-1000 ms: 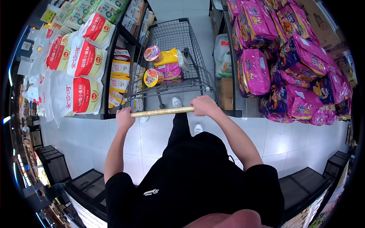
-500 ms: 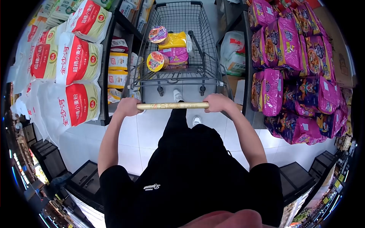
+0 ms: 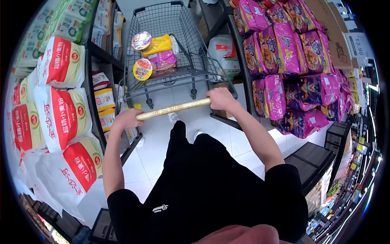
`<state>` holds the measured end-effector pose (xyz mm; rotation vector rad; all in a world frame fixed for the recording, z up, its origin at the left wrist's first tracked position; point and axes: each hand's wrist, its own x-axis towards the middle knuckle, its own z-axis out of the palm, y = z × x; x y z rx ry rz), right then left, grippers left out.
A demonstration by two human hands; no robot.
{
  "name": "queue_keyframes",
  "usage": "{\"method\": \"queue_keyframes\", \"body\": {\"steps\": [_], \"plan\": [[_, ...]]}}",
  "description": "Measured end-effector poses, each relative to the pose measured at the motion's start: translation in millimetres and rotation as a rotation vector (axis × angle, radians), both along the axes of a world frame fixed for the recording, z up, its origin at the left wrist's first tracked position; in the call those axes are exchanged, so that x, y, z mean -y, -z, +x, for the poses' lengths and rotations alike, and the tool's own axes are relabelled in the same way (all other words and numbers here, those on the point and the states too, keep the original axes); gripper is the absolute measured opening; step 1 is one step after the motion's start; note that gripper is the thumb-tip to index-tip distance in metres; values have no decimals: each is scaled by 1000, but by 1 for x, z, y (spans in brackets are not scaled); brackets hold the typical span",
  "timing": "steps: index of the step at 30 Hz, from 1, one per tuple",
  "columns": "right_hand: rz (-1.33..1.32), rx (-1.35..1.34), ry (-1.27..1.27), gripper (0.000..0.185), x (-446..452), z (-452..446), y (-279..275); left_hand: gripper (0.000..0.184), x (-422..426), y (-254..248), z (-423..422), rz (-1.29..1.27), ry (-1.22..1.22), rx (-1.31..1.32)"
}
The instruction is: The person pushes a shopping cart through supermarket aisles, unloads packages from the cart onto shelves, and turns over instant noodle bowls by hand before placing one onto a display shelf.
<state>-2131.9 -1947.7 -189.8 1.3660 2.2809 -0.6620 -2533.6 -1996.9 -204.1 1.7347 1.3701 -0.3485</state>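
Observation:
My left hand (image 3: 128,118) is wrapped round the left end of the cart's gold handle bar (image 3: 174,109), and my right hand (image 3: 220,98) closes round its right end. Beyond the bar is the grey wire shopping cart (image 3: 166,18). Inside it, towards the left, lie two round noodle cups, one with a shiny lid (image 3: 141,40) and one with a yellow and red lid (image 3: 144,69). Beside them are a yellow packet (image 3: 157,44) and a pink-purple packet (image 3: 163,60).
Large flour bags (image 3: 65,116) are stacked on the left. Purple noodle packs (image 3: 284,49) are piled on the right. Dark shelving (image 3: 239,61) flanks the cart closely on both sides. Black low cabinets (image 3: 310,160) stand at the lower right.
The view has turned, so the handle bar now slants up to the right and the cart appears further left. Both hands have stayed closed on the bar.

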Motion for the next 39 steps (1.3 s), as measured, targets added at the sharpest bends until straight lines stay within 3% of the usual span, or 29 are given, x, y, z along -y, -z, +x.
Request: {"method": "queue_keyframes", "body": {"steps": [6, 8, 11, 22, 28, 31, 34, 36, 39], "plan": [[324, -60, 110, 12, -4, -6, 16, 34, -27, -1, -1, 65, -33, -77], [397, -28, 142, 12, -5, -8, 20, 31, -23, 2, -2, 214, -57, -126], [358, -18, 145, 14, 2, -9, 20, 29, -9, 6, 0, 369, -56, -160], [206, -36, 121, 17, 85, 7, 1, 26, 95, -12, 27, 339, -177, -193], [106, -114, 104, 19, 135, 6, -6, 24, 157, -7, 24, 446, -237, -222], [56, -141, 97, 20, 154, 6, -8, 34, 172, -14, 19, 318, -238, -142], [21, -158, 115, 19, 168, 8, -11, 37, 166, -27, 7, -84, -408, 446], [-15, -140, 93, 18, 177, 12, -10, 29, 150, -41, 11, -113, -586, 725], [3, -153, 99, 20, 191, 14, -7, 27, 110, -22, 20, 76, -746, 688]]}}
